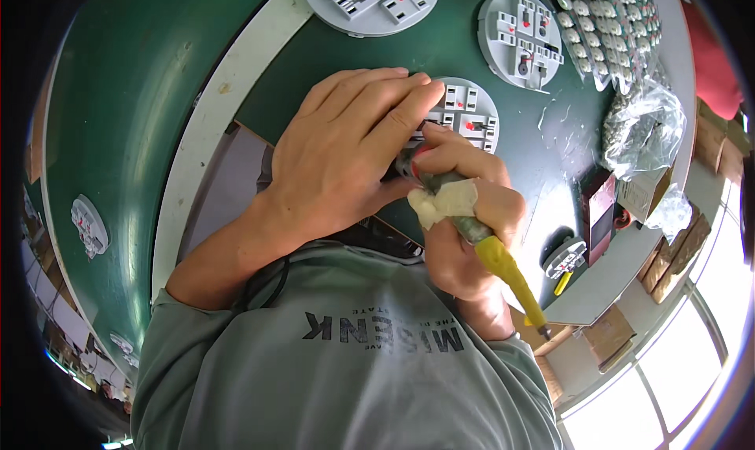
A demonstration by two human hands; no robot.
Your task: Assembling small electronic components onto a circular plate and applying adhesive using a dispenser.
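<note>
We've got the right hand (491, 202) gripping a yellow-tailed tool (505, 265), axis slanting far-left toward the grey disc (487, 104) near the surface's (519, 124) near edge; left hand (346, 147) overlaps disc's left side, grip hidden.

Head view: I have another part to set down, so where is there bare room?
Widest: the left green surface, between the pale rail and the far-left grey disc. Smaller: on the right green table, between the disc under the left hand and the clear bag. The table's right side is crowded with packed white parts, that bag and a dark red box.
</note>
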